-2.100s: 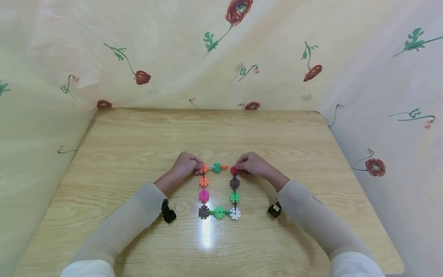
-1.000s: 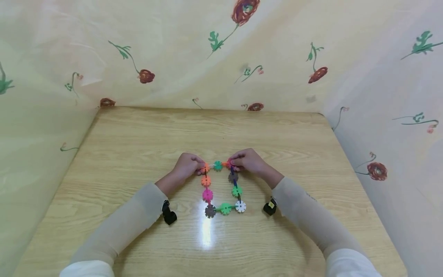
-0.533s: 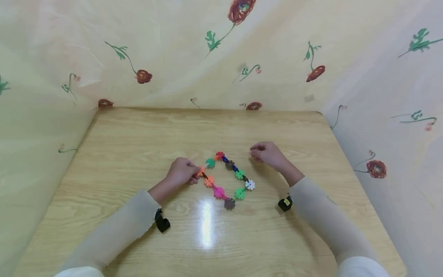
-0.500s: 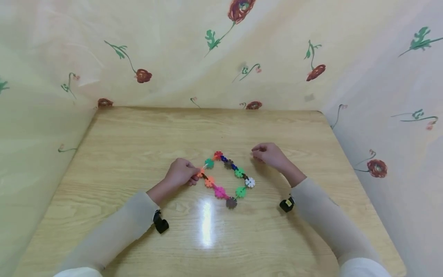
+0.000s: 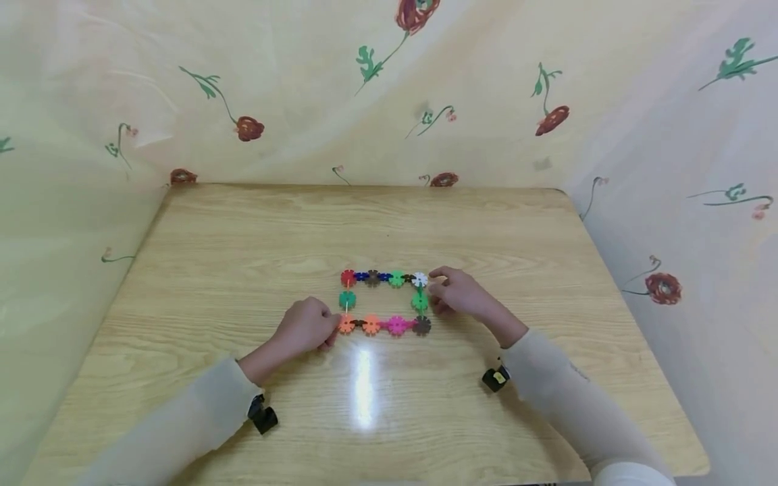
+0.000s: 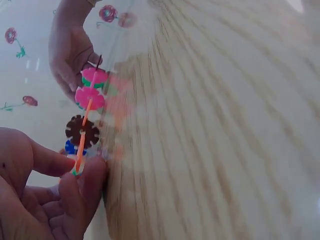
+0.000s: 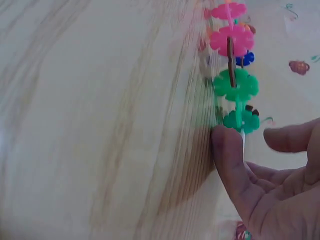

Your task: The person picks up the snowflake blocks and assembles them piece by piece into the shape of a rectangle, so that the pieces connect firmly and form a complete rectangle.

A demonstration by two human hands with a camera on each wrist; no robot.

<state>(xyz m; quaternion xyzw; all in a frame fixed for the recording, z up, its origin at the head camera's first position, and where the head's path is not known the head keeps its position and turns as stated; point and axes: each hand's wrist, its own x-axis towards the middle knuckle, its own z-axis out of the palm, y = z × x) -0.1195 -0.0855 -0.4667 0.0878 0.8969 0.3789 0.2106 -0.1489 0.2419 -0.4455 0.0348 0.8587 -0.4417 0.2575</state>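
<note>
A closed rectangular loop of notched plastic snowflake discs, among them a pink disc [image 5: 397, 325], lies flat on the table. Its corners are a red disc [image 5: 348, 277], a white disc [image 5: 419, 279], a dark brown disc [image 5: 422, 325] and an orange disc [image 5: 346, 325]. At the near left corner my left hand [image 5: 306, 325] pinches that orange disc between thumb and fingers; the left wrist view shows it edge-on. My right hand [image 5: 464, 293] is by the loop's right side, thumb and index finger apart, fingertips right beside the white disc and the green disc [image 5: 420, 301].
The light wood table [image 5: 243, 236] reaches back to a flower-patterned cloth [image 5: 304, 88] that hangs behind and along both sides. A bright glare streak [image 5: 363, 388] shows on the tabletop in front of the loop.
The red disc was brought against the open end, closing the loop. The right hand let go, and the loop turned counterclockwise, red corner now far left. The left hand moved nearer, still holding the orange disc.
</note>
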